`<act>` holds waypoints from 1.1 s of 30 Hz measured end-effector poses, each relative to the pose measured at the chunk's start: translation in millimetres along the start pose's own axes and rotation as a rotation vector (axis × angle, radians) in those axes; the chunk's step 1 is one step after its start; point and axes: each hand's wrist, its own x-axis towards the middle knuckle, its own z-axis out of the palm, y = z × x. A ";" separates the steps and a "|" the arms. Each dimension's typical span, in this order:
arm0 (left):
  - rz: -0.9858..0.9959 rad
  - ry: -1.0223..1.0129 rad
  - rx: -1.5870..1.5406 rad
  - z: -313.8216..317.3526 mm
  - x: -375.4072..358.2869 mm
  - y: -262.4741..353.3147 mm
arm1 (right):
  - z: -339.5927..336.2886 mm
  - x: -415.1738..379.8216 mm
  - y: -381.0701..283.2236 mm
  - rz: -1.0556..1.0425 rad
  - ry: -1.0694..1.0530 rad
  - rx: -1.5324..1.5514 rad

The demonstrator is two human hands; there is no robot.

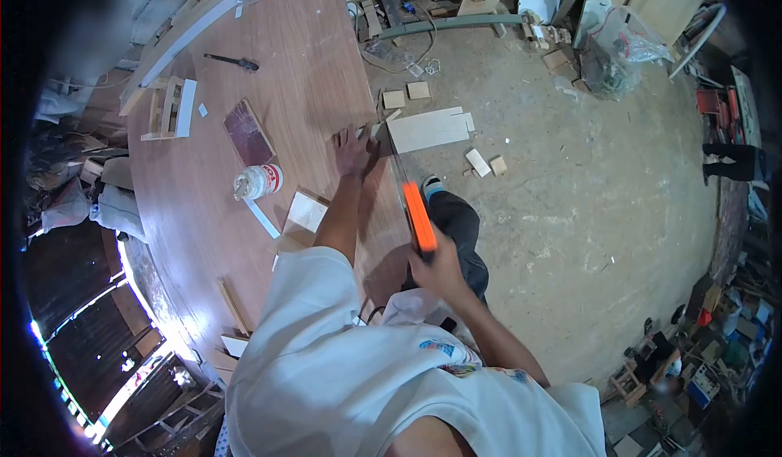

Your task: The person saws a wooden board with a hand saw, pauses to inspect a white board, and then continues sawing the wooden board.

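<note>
A handsaw with an orange handle (419,217) is in my right hand (440,265), whose fingers wrap round the grip. Its thin blade (397,160) runs forward along the table's edge to a pale wooden board (428,130). That board juts out past the edge, over the floor. My left hand (354,151) lies on the tabletop beside the blade, close to the board's inner end, fingers spread and pointing forward. Whether the left palm touches the board is hard to see.
On the wood-grain table (301,74) are a white jar (259,182), a dark reddish block (248,133), a dark slim tool (232,62) and a small wooden frame (171,108). Wood offcuts (478,162) lie on the concrete floor. Another person (658,358) is at lower right.
</note>
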 end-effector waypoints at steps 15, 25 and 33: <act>0.046 -0.061 -0.168 -33.3 1.1 11.2 | 12.9 67.4 10.0 0.232 -0.009 0.022; 0.046 0.132 -0.188 -31.7 0.5 18.4 | -6.9 176.7 -57.7 0.415 -0.195 0.481; 0.010 -0.007 -0.135 -44.5 2.3 21.2 | 6.7 86.9 -49.5 0.185 -0.100 0.089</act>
